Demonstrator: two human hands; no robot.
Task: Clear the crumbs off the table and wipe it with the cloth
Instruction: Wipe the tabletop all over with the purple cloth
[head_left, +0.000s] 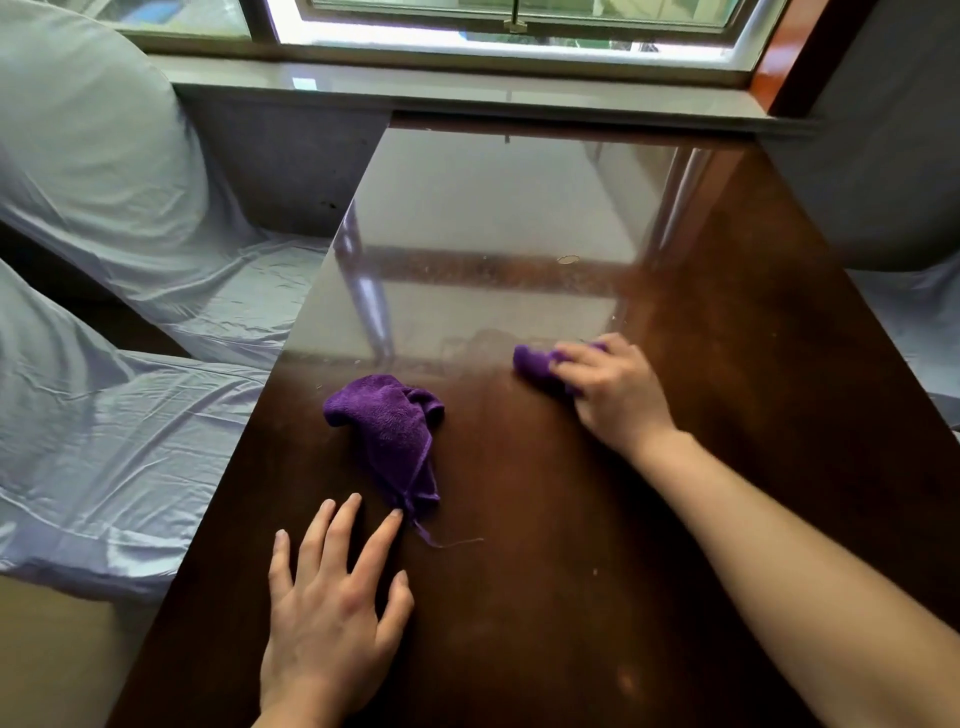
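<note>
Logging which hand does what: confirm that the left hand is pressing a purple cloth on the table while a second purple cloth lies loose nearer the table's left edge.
Not quite. The head view shows the right hand pressing the purple cloth on the table; the left hand lies flat and open, holding nothing. The rest stands: a second purple cloth lies loose nearer the left edge.

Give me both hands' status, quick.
Left hand: open, flat on the table, empty.
Right hand: closed on a purple cloth, pressing it on the table.
</note>
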